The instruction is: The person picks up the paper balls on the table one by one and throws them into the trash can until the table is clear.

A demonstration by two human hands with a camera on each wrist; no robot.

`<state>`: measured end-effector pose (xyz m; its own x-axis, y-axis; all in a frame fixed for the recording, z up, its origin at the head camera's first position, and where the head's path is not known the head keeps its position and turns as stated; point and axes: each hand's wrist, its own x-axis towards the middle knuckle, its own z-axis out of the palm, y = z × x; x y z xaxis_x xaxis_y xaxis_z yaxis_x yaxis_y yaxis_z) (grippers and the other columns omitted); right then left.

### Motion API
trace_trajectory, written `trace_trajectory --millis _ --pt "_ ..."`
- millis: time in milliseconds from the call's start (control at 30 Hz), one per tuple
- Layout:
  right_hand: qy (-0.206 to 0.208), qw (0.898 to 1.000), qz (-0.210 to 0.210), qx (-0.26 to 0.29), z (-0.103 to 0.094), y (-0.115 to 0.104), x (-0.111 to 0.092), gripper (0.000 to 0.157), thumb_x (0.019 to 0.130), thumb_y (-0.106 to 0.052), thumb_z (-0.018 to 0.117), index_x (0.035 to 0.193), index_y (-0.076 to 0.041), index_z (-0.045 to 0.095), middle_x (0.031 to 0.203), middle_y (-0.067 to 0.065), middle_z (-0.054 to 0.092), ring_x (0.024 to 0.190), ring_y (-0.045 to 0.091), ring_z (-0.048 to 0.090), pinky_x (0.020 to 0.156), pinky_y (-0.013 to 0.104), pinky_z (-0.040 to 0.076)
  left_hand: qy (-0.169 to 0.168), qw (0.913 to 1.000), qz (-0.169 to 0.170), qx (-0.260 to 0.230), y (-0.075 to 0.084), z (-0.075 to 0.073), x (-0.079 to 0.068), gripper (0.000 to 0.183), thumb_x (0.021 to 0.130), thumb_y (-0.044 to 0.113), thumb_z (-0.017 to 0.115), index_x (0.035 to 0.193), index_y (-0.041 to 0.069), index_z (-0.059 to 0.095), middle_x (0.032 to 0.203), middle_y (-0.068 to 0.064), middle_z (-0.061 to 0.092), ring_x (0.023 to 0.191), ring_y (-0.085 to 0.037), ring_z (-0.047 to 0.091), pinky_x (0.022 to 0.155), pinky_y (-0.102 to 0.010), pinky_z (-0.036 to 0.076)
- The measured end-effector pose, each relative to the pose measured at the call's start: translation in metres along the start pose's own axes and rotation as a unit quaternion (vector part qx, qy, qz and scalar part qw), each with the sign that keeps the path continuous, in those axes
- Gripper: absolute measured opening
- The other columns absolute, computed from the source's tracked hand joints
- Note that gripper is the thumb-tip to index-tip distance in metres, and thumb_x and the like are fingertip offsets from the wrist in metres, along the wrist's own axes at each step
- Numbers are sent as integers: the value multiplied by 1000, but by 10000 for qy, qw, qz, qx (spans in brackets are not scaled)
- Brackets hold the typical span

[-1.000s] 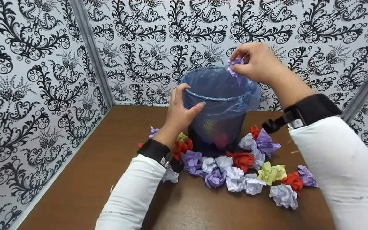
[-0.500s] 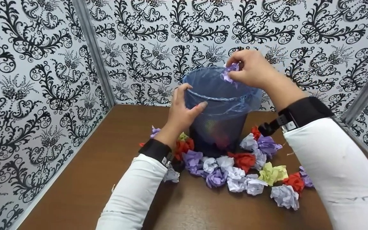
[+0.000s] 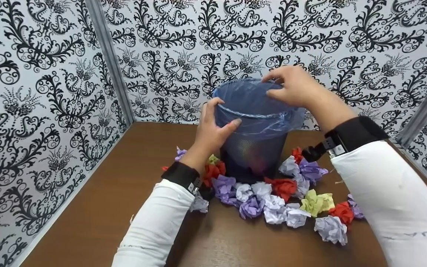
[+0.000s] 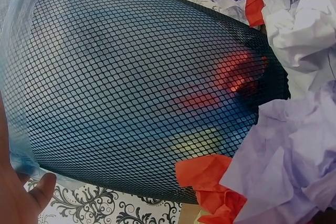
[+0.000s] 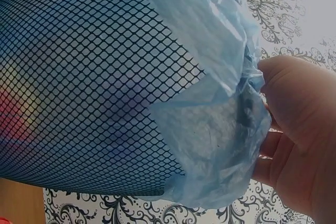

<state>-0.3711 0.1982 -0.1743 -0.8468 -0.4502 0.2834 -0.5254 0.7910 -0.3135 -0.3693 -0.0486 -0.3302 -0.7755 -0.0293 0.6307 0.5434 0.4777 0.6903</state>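
Note:
A dark mesh waste bin (image 3: 250,152) stands on the table with a translucent blue bag (image 3: 269,124) folded over its rim. My left hand (image 3: 210,129) grips the bin's left rim, thumb on the outside and fingers over the edge. Above the right part of the opening is my right hand (image 3: 297,87), thumb and fingers parted and nothing between them. Through the mesh in the right wrist view shows a blurred purple shape (image 5: 125,108), inside the bin. Red crumpled paper (image 4: 239,72) and a yellowish piece (image 4: 197,142) also show through the mesh in the left wrist view.
Crumpled paper balls lie around the bin's foot: purple (image 3: 251,207), white (image 3: 331,230), red (image 3: 282,188) and yellow (image 3: 315,203). The brown table (image 3: 98,207) meets patterned walls (image 3: 169,44) at the back and left.
My right hand has moved slightly left and down over the bin and let go of the purple paper ball, which has left the fingers. My left hand keeps its grip on the rim.

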Motion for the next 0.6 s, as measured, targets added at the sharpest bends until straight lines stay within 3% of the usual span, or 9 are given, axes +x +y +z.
trace_trajectory --millis 200,367,600 --pt "-2 9999 -60 -117 -6 5 -6 47 96 -32 69 142 -24 61 146 16 59 131 41 58 110 62 47 -56 10000 -35 -41 1 -1 1 72 77 64 75 134 34 44 139 -1 48 125 -20 51 104 -48 49" --pt "25 9999 135 -12 -13 15 -17 54 98 -44 65 148 -29 55 154 16 52 132 41 55 108 65 46 -84 9999 -46 -74 2 -2 2 73 76 65 75 135 33 44 141 -2 47 126 -21 51 105 -49 48" --pt "124 9996 240 95 -15 50 -44 47 97 -29 65 143 -17 59 140 20 59 120 39 58 93 57 55 -113 9999 -84 -49 0 -1 1 74 76 66 75 135 35 44 144 -2 46 127 -21 51 104 -50 48"
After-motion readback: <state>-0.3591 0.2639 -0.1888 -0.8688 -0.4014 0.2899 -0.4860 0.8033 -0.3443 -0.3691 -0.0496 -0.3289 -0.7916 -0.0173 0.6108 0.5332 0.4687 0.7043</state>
